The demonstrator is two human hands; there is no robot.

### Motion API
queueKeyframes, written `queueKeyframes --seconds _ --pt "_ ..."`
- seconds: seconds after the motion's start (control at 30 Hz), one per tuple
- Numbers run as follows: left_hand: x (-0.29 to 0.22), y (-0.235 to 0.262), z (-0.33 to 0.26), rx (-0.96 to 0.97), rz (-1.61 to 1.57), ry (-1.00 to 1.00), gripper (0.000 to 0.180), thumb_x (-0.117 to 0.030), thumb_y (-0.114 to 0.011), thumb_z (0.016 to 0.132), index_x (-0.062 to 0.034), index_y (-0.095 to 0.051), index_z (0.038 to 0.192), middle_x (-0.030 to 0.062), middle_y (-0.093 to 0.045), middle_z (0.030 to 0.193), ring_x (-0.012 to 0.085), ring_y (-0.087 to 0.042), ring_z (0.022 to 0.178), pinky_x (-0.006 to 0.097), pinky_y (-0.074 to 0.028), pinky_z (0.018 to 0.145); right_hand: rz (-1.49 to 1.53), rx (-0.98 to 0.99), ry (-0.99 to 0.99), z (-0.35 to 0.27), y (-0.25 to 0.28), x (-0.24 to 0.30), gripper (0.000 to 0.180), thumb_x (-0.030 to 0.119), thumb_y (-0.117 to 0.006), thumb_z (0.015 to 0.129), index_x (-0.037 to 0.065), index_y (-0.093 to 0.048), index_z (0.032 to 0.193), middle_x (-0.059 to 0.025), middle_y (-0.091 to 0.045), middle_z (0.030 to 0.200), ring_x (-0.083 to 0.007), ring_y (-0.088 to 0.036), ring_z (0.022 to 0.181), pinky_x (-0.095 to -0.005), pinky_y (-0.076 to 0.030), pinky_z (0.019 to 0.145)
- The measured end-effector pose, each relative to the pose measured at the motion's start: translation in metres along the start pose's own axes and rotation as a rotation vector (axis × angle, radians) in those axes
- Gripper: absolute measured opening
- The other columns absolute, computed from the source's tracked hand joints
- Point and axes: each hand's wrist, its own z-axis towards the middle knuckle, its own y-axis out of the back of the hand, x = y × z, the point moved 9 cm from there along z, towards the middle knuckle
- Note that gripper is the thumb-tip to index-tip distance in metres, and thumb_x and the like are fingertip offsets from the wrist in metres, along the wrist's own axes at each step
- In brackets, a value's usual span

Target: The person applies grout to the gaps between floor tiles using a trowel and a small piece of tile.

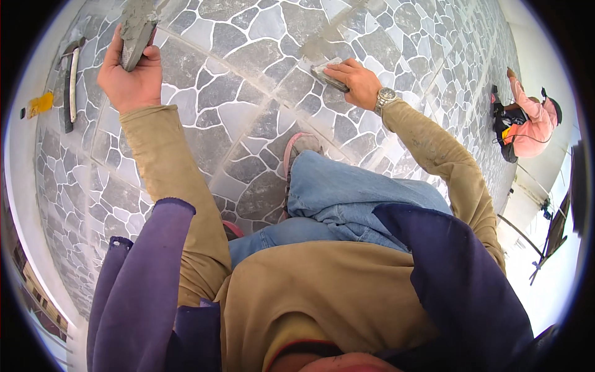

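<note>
Grout float [328, 78] sits at one o'clock, pressed flat on the stone-patterned tile floor [235, 93], the right hand [356, 79] clenched over it. At eleven o'clock the left hand [129, 74] grips a mortar-laden trowel [136, 31]. Hammer [69, 80] lies at ten o'clock; another person [530, 121] crouches at three.

— Bright, even daylight; the grey stone-patterned tiled floor [248, 93] shows only soft shadows.
— Glare whitens the right rim (nearly blown out), tile lines bend outward, and black corners frame the circle.
</note>
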Motion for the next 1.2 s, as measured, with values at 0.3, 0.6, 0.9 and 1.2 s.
queueKeyframes --seconds 0.3,0.6,0.9,1.2 --pt "0.051 0.013 -0.014 -0.129 0.079 0.106 0.032 -0.014 -0.049 0.103 0.0032 -0.062 0.126 0.0157 -0.067 0.121 0.0281 -0.068 0.104 0.032 -0.054 0.065 -0.110 -0.136 -0.526 0.055 0.011 -0.060 0.050 0.009 -0.059 0.078 0.008 -0.064 0.128 -0.0147 -0.068 0.119 -0.0389 -0.060 0.106 -0.0471 -0.052 0.094" --pt "0.026 0.015 0.003 -0.126 0.070 0.018 0.039 -0.013 -0.046 0.102 0.0066 -0.054 0.134 0.0221 -0.063 0.126 0.0365 -0.064 0.111 0.032 -0.052 0.065 0.153 0.063 -0.168 0.052 0.001 0.096 0.045 0.009 -0.061 0.076 0.011 -0.067 0.121 -0.0073 -0.070 0.112 -0.0326 -0.060 0.108 -0.0436 -0.057 0.086" --pt "0.029 0.034 -0.004 -0.050 -0.012 0.073 0.034 -0.014 -0.047 0.102 0.0031 -0.061 0.127 0.0163 -0.067 0.120 0.0314 -0.067 0.104 0.032 -0.054 0.064 -0.112 -0.084 0.125 0.031 -0.012 0.027 0.087 -0.006 -0.065 0.071 0.021 -0.047 0.151 0.0041 -0.045 0.156 -0.0284 -0.044 0.139 -0.0418 -0.047 0.108" --pt "-0.011 0.023 0.001 -0.117 0.101 -0.020 0.035 -0.013 -0.046 0.102 0.0034 -0.060 0.130 0.0143 -0.065 0.124 0.0297 -0.066 0.105 0.031 -0.054 0.063 0.081 -0.033 -0.075 0.011 0.012 0.034 0.052 0.001 -0.064 0.072 0.012 -0.066 0.123 -0.0051 -0.072 0.112 -0.0289 -0.063 0.104 -0.0393 -0.056 0.088"
